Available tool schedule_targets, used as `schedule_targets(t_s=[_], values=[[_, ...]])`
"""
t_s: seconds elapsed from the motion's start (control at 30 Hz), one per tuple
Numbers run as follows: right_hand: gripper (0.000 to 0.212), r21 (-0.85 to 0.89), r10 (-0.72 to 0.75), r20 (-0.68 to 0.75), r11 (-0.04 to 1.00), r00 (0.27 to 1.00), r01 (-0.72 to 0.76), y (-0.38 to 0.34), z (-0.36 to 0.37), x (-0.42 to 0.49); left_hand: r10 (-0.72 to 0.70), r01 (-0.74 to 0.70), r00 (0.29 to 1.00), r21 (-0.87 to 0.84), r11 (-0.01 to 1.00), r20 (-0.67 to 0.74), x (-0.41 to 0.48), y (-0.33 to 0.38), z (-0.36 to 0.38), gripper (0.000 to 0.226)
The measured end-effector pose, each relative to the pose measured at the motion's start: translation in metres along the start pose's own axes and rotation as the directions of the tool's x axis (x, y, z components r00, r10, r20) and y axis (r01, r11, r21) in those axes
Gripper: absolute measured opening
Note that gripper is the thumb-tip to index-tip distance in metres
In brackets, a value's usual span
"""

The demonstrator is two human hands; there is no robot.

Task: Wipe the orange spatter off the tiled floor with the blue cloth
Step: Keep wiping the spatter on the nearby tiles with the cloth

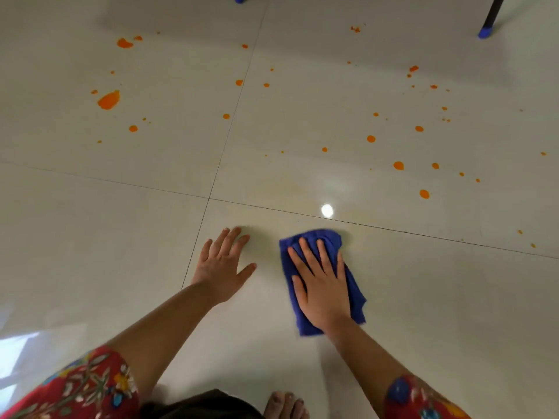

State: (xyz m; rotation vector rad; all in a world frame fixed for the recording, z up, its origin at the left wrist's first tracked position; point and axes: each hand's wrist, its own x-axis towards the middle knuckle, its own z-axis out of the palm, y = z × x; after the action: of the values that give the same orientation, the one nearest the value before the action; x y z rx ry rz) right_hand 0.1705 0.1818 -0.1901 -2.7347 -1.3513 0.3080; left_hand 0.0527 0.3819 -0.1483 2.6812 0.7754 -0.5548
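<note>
- Left hand (222,267): open, fingers spread, flat on the glossy cream tiled floor (423,297), bracing.
- Right hand (320,285): open, palm pressing the soft, crumpled blue cloth (354,290), near centre; it looks limp, best bunched under the palm.
- Orange spatter (109,99): scattered far, unwiped.

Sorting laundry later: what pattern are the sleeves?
Red floral-print sleeves, clearest in the head view.

No writing, label, brand or number can be read anywhere. The blue cloth (320,279) seems plain. Beyond it, the tiled floor (121,237) carries no marking.
</note>
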Motion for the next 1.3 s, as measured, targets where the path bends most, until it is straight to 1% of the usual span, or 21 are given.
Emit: schedule_targets(t_s=[0.03,0.1,0.17,0.23,0.27,0.3,0.4,0.47,0.5,0.57,0.63,0.67,0.77,0.83,0.87,0.9,0.97,1.03,1.07,1.2,1.3], values=[[0.057,-0.002,-0.002,0.001,1.0,1.0,0.002,0.011,0.001,-0.009,0.01,-0.01,1.0,0.019,1.0,0.007,0.001,-0.002,-0.005,0.069],[0.057,0.001,0.155,-0.004,0.988,0.988,-0.155,0.042,-0.001,-0.008,0.04,-0.042,0.999,0.077,0.996,0.022,0.006,-0.004,-0.016,0.069],[0.059,0.027,0.377,-0.027,0.926,0.926,-0.377,0.07,-0.007,0.016,0.097,-0.101,0.995,0.159,0.982,0.033,0.018,-0.007,-0.027,0.07],[0.059,0.06,0.508,-0.01,0.86,0.861,-0.507,0.078,-0.011,0.048,0.15,-0.16,0.987,0.24,0.958,0.06,0.032,-0.007,-0.04,0.069],[0.06,0.071,0.516,0.005,0.855,0.857,-0.515,0.073,-0.013,0.061,0.165,-0.177,0.984,0.269,0.947,0.068,0.041,-0.004,-0.046,0.069],[0.061,0.083,0.478,0.01,0.875,0.878,-0.477,0.064,-0.016,0.069,0.172,-0.183,0.983,0.283,0.942,0.065,0.05,0.001,-0.051,0.068],[0.057,0.042,0.193,0.041,0.98,0.98,-0.194,0.035,-0.013,0.047,0.153,-0.156,0.988,0.236,0.959,0.031,0.076,0.022,-0.056,0.066],[0.056,-0.009,0.084,0.064,0.996,0.994,-0.083,0.037,-0.005,0.005,0.181,-0.19,0.981,0.199,0.961,0.063,0.087,0.043,-0.055,0.067],[0.057,-0.018,0.113,0.07,0.994,0.991,-0.112,0.045,-0.004,-0.011,0.217,-0.234,0.971,0.209,0.95,0.101,0.089,0.055,-0.053,0.068],[0.056,0.003,0.286,0.033,0.958,0.958,-0.286,0.069,-0.014,-0.016,0.284,-0.337,0.933,0.267,0.903,0.221,0.095,0.077,-0.054,0.069],[0.054,0.001,0.427,-0.008,0.904,0.904,-0.427,0.089,-0.025,0.006,0.319,-0.414,0.887,0.271,0.869,0.333,0.1,0.093,-0.064,0.07],[0.053,0.005,0.446,0.008,0.895,0.895,-0.446,0.094,-0.029,0.02,0.334,-0.438,0.869,0.256,0.862,0.365,0.101,0.097,-0.07,0.069],[0.058,0.097,0.325,0.052,0.939,0.944,-0.329,0.081,-0.04,0.048,0.403,-0.508,0.824,0.202,0.838,0.399,0.098,0.095,-0.087,0.065],[0.061,0.093,0.17,0.063,0.98,0.983,-0.176,0.064,-0.049,0.053,0.429,-0.521,0.811,0.157,0.839,0.399,0.094,0.083,-0.096,0.064],[0.061,0.113,0.147,0.112,0.981,0.983,-0.159,0.063,-0.056,0.053,0.436,-0.511,0.812,0.114,0.852,0.388,0.093,0.077,-0.098,0.063],[0.058,0.184,0.186,0.157,0.959,0.97,-0.214,0.061,-0.067,0.052,0.44,-0.496,0.818,0.066,0.866,0.371,0.092,0.069,-0.099,0.062],[0.048,0.358,0.31,0.039,0.883,0.95,-0.303,0.059,-0.093,0.046,0.422,-0.443,0.838,-0.02,0.896,0.345,0.091,0.056,-0.101,0.061],[0.043,0.54,0.414,-0.053,0.777,0.909,-0.323,0.055,-0.122,0.034,0.397,-0.394,0.848,-0.084,0.915,0.35,0.087,0.045,-0.102,0.061],[0.042,0.566,0.439,-0.06,0.755,0.896,-0.331,0.051,-0.137,0.029,0.391,-0.382,0.85,-0.099,0.919,0.353,0.088,0.041,-0.105,0.061],[0.043,0.518,0.43,-0.037,0.78,0.902,-0.35,0.054,-0.174,0.015,0.405,-0.368,0.849,-0.17,0.914,0.34,0.093,0.042,-0.112,0.057],[0.043,0.507,0.53,-0.074,0.75,0.845,-0.425,0.072,-0.175,0.013,0.453,-0.389,0.841,-0.252,0.886,0.296,0.099,0.055,-0.119,0.054]])
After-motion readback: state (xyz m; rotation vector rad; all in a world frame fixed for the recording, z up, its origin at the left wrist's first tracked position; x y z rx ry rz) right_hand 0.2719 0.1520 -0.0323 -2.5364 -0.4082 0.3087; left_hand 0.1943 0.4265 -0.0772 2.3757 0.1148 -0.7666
